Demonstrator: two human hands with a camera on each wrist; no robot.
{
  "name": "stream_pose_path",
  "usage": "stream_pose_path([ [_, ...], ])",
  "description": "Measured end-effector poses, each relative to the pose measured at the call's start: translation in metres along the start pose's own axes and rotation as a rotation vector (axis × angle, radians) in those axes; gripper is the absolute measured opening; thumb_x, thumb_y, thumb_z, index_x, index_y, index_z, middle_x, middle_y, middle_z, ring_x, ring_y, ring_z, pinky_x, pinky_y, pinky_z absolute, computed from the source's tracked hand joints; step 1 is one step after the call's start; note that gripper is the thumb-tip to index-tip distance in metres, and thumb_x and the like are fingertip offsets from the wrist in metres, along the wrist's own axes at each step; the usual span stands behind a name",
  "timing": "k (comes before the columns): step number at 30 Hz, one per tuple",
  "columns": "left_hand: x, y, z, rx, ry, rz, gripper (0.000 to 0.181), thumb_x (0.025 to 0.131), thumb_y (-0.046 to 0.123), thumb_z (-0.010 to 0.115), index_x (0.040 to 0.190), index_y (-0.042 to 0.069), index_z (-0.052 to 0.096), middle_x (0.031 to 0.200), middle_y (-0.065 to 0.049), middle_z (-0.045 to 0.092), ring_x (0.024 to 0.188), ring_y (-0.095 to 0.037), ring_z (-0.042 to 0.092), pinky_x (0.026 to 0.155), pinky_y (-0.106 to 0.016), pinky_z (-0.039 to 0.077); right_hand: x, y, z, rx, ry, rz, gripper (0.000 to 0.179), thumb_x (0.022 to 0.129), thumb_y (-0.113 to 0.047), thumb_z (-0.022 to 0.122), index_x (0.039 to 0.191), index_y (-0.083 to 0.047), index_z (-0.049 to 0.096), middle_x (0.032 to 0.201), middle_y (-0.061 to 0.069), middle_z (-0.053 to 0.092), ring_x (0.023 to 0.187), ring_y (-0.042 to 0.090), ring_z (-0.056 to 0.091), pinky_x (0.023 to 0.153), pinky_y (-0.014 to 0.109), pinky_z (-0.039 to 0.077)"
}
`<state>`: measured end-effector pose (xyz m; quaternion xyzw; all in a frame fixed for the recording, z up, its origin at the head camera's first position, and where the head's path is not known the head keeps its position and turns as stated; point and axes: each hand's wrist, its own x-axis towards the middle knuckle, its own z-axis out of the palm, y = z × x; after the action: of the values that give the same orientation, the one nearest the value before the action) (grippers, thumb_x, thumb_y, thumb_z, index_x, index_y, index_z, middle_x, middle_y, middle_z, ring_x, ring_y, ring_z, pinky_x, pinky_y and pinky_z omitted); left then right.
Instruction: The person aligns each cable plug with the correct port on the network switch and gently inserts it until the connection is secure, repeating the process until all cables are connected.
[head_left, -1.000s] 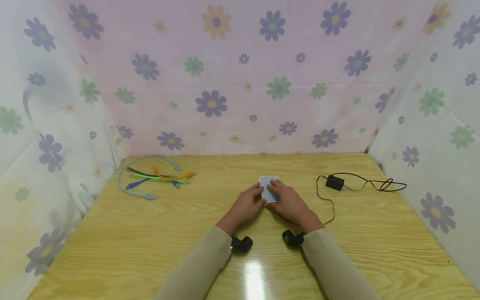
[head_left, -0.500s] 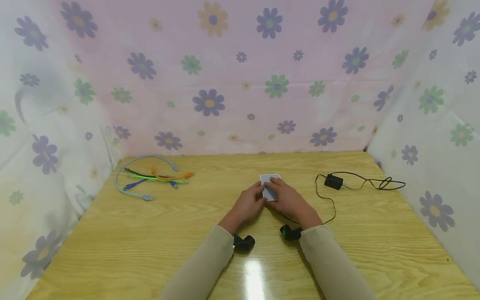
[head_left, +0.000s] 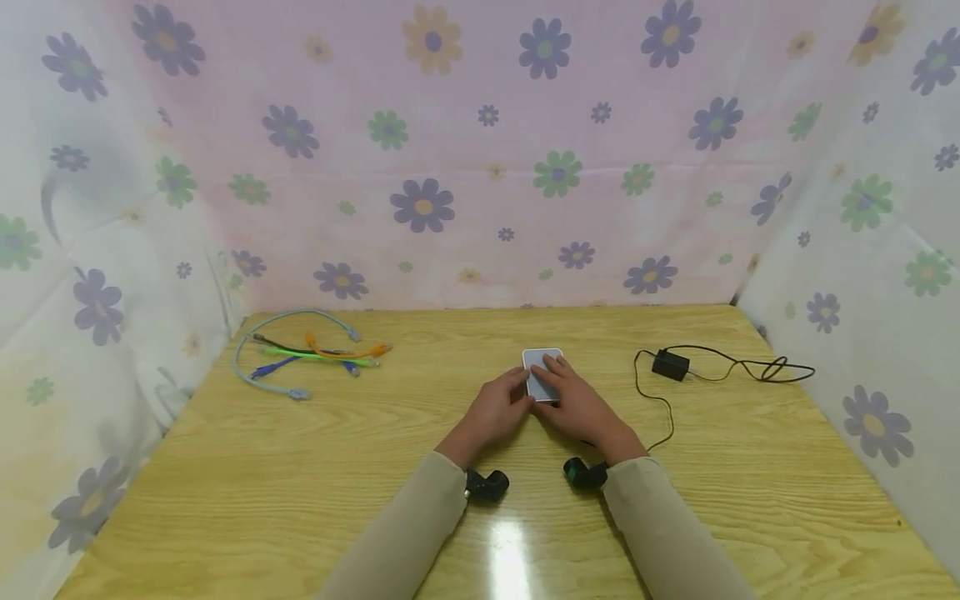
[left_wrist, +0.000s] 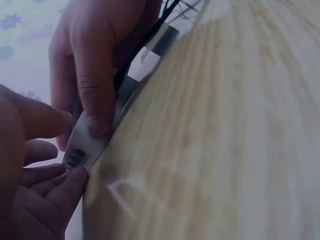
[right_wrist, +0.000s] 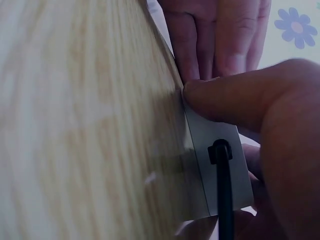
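A small flat white box (head_left: 534,358) with a grey top lies on the wooden table in the head view. My right hand (head_left: 581,406) grips it, fingers spread over the top and thumb at the near edge. At the box's left side, my left hand (head_left: 497,406) holds the near corner with thumb and fingers. The left wrist view shows a dark socket opening (left_wrist: 76,158) on one edge, close to the left fingertips. A black cord (right_wrist: 225,195) is plugged into another edge, as the right wrist view shows.
Several network cables, among them a light blue cable (head_left: 273,314) and an orange cable (head_left: 345,355), lie at the table's left. On the right sits a black power adapter (head_left: 670,365) with looped black wire. Flowered cloth (head_left: 480,150) surrounds the back and sides.
The white box and both hands have shifted very slightly to the right. The grips look the same, and the cables and adapter have stayed in place.
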<state>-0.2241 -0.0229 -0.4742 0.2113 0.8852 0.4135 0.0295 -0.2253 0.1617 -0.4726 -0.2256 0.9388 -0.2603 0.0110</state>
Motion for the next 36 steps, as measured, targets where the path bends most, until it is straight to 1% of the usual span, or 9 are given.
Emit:
stream_pose_path([
  [2, -0.001, -0.001, -0.002, -0.014, 0.011, -0.009, 0.051, 0.098, 0.020, 0.055, 0.146, 0.006, 0.043, 0.146, -0.012, 0.049, 0.136, -0.025, 0.045, 0.110, -0.041, 0.040, 0.000, 0.000, 0.000, 0.006, 0.003, 0.001, 0.066, 0.094, -0.035, 0.063, 0.150, -0.012, 0.037, 0.160, 0.016, 0.022, 0.149, 0.039, 0.013, 0.112, 0.058, 0.030],
  [4, -0.002, -0.003, -0.005, -0.014, 0.038, -0.014, 0.051, 0.098, 0.021, 0.056, 0.145, 0.007, 0.045, 0.142, -0.012, 0.053, 0.133, -0.025, 0.049, 0.109, -0.042, 0.041, 0.000, 0.001, 0.000, 0.016, 0.000, 0.010, 0.066, 0.094, -0.034, 0.063, 0.150, -0.013, 0.037, 0.160, 0.014, 0.022, 0.149, 0.038, 0.013, 0.113, 0.058, 0.030],
  [8, -0.002, -0.008, -0.013, 0.001, 0.087, -0.056, 0.050, 0.098, 0.025, 0.057, 0.144, 0.009, 0.047, 0.142, -0.011, 0.053, 0.131, -0.027, 0.051, 0.108, -0.043, 0.042, 0.000, 0.000, -0.001, 0.033, -0.011, 0.029, 0.066, 0.094, -0.033, 0.064, 0.151, -0.015, 0.037, 0.161, 0.013, 0.021, 0.150, 0.037, 0.012, 0.113, 0.058, 0.030],
  [11, -0.003, -0.013, -0.020, -0.010, 0.107, -0.094, 0.050, 0.098, 0.025, 0.057, 0.145, 0.010, 0.046, 0.144, -0.009, 0.052, 0.132, -0.027, 0.050, 0.108, -0.043, 0.042, 0.001, 0.000, -0.002, 0.042, -0.020, 0.043, 0.066, 0.094, -0.033, 0.064, 0.151, -0.016, 0.036, 0.161, 0.011, 0.020, 0.150, 0.036, 0.011, 0.113, 0.058, 0.030],
  [14, -0.004, -0.016, -0.026, 0.001, 0.128, -0.102, 0.050, 0.098, 0.023, 0.058, 0.144, 0.008, 0.046, 0.141, -0.010, 0.054, 0.130, -0.028, 0.052, 0.107, -0.045, 0.043, 0.001, 0.001, -0.001, 0.041, -0.022, 0.048, 0.067, 0.094, -0.034, 0.064, 0.151, -0.016, 0.036, 0.162, 0.011, 0.020, 0.150, 0.035, 0.011, 0.112, 0.058, 0.030],
  [21, -0.005, -0.024, -0.040, 0.108, 0.175, -0.085, 0.049, 0.096, 0.024, 0.060, 0.141, 0.005, 0.049, 0.133, -0.014, 0.060, 0.124, -0.030, 0.056, 0.104, -0.045, 0.045, 0.000, 0.002, 0.000, 0.048, -0.020, 0.051, 0.066, 0.094, -0.034, 0.063, 0.151, -0.016, 0.035, 0.162, 0.011, 0.019, 0.150, 0.036, 0.011, 0.112, 0.058, 0.030],
  [25, -0.007, -0.030, -0.050, 0.135, 0.187, -0.094, 0.049, 0.096, 0.022, 0.060, 0.140, 0.004, 0.050, 0.131, -0.016, 0.060, 0.123, -0.032, 0.056, 0.104, -0.047, 0.045, -0.002, 0.001, -0.002, 0.061, -0.029, 0.052, 0.067, 0.094, -0.035, 0.063, 0.152, -0.017, 0.034, 0.162, 0.010, 0.018, 0.150, 0.035, 0.009, 0.113, 0.059, 0.029],
  [30, -0.010, -0.038, -0.061, 0.180, 0.190, -0.105, 0.048, 0.096, 0.022, 0.059, 0.139, 0.003, 0.051, 0.129, -0.016, 0.061, 0.121, -0.032, 0.057, 0.103, -0.047, 0.045, -0.003, 0.001, -0.003, 0.067, -0.034, 0.045, 0.066, 0.095, -0.035, 0.062, 0.152, -0.016, 0.033, 0.162, 0.010, 0.017, 0.151, 0.035, 0.008, 0.113, 0.060, 0.027],
  [36, -0.013, -0.047, -0.076, 0.204, 0.205, -0.141, 0.048, 0.097, 0.023, 0.058, 0.139, 0.002, 0.051, 0.134, -0.018, 0.057, 0.125, -0.034, 0.053, 0.105, -0.048, 0.043, -0.003, 0.000, -0.003, 0.073, -0.036, 0.038, 0.066, 0.095, -0.034, 0.062, 0.152, -0.016, 0.033, 0.162, 0.010, 0.016, 0.151, 0.035, 0.007, 0.113, 0.059, 0.028],
])
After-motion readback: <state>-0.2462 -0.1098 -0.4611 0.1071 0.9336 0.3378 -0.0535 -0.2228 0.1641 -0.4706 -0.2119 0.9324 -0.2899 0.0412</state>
